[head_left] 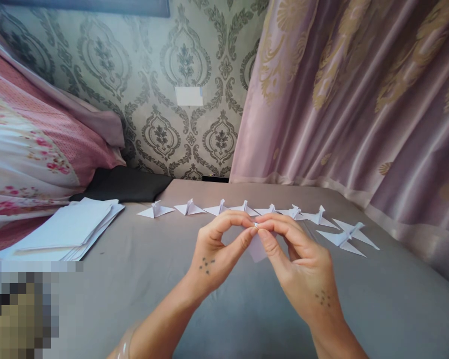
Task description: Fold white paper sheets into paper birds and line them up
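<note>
My left hand (219, 247) and my right hand (297, 262) meet above a grey bed surface (247, 309). Both pinch a small folded piece of white paper (256, 248) between thumbs and fingertips; most of it is hidden behind my fingers. Just beyond my hands lies a row of several finished white paper cranes (189, 208), running from left to right. A larger paper crane (347, 235) lies at the right end of the row.
A stack of white paper sheets (69, 229) lies at the left on the bed. A pink floral pillow or blanket (33, 149) and a dark cushion (125, 184) sit behind it. A pink curtain (359, 99) hangs along the right; patterned wallpaper (164, 65) covers the wall.
</note>
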A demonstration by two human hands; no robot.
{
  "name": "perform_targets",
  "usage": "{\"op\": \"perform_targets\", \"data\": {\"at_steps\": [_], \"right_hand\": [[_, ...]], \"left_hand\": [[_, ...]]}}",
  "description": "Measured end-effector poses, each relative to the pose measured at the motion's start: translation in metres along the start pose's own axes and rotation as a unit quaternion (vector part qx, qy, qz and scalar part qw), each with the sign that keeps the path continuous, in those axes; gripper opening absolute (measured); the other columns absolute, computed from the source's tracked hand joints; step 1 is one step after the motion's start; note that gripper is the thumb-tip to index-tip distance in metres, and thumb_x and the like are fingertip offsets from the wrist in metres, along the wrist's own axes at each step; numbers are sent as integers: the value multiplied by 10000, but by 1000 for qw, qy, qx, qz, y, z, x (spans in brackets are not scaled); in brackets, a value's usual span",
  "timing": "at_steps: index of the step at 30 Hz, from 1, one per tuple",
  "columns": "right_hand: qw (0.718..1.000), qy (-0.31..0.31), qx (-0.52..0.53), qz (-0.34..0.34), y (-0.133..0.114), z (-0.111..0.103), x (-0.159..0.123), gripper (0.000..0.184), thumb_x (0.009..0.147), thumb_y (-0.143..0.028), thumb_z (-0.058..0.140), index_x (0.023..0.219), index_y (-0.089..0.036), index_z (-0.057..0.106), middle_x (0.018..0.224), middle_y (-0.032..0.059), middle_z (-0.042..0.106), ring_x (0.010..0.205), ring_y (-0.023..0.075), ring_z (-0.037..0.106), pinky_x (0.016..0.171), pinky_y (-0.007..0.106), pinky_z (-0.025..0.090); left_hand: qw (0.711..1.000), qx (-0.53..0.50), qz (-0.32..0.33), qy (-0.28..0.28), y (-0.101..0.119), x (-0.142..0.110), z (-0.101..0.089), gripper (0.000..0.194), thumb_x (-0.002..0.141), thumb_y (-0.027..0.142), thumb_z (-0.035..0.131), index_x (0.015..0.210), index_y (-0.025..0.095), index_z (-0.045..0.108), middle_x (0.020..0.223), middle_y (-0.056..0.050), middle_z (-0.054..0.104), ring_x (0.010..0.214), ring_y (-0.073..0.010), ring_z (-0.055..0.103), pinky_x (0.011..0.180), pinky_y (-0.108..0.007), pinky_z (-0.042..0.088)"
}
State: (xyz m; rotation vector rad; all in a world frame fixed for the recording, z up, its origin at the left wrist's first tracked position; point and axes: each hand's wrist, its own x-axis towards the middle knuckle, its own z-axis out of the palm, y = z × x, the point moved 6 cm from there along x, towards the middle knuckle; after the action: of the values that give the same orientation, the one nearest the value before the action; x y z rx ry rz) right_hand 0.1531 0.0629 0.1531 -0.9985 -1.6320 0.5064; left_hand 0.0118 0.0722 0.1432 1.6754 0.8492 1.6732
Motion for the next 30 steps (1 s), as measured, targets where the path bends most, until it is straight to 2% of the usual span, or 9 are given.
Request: {"op": "perform_targets", "data": {"at_steps": [4,9,13,16,20,23,26,28,30], "right_hand": [[1000,5,11,1,0,-2,0,29,851,-246,621,859,-263,643,1026,7,652,1030,180,604,928,340,483],[1000,0,17,6,0,0,-2,17,845,-247,629,834,-258,636,924,-10,659,926,149,622,859,292,502],[998,5,-4,68,11,-2,-3,143,809,-319,676,943,-285,642,929,-15,674,885,153,629,783,288,523],[994,-26,4,101,18,0,-1,191,799,-361,681,974,-286,659,937,-5,681,866,158,627,735,278,532],[991,-55,36,116,19,3,2,125,822,-370,650,856,-253,675,790,-15,663,720,135,617,631,245,521],[995,-24,11,101,16,-2,3,102,807,-344,664,830,-246,680,806,-11,666,749,142,618,649,248,523],[995,-11,-21,101,15,-5,3,105,793,-345,676,837,-250,688,825,-6,670,782,152,615,684,261,525],[991,-18,-9,131,21,-5,2,160,783,-377,685,887,-256,689,840,-4,676,790,155,620,680,262,524],[983,-52,39,173,29,0,2,235,779,-415,688,956,-260,686,879,2,692,816,161,636,691,266,527]], "left_hand": [[1000,-4,6,2,1,0,-1,41,832,135,647,826,176,651,870,-35,652,851,-160,617,824,-304,491],[999,-42,-29,12,-3,-1,0,75,826,127,640,777,176,613,810,-18,624,800,-143,588,781,-290,484],[995,-81,-52,40,-6,-2,-1,101,820,145,653,741,171,595,789,-9,611,771,-126,569,736,-263,481],[988,-114,-71,70,-9,-2,-4,140,809,179,680,721,168,571,799,-8,608,775,-120,574,719,-249,485],[982,-148,-89,79,-13,-1,-6,152,800,211,701,875,191,570,800,3,606,748,-115,579,695,-243,489],[989,-106,-101,27,-14,2,-4,229,820,235,682,1038,200,621,827,-9,622,763,-122,573,704,-245,478],[993,-43,-112,-17,-13,3,-4,80,815,243,686,848,172,700,784,-16,642,748,-124,560,715,-244,457],[990,-47,-135,-15,-14,3,-6,128,810,256,691,723,163,701,724,-8,638,708,-116,548,692,-235,444],[980,-91,-179,4,-20,1,-7,154,797,280,704,694,166,709,698,-2,643,681,-110,544,659,-226,433]]}}
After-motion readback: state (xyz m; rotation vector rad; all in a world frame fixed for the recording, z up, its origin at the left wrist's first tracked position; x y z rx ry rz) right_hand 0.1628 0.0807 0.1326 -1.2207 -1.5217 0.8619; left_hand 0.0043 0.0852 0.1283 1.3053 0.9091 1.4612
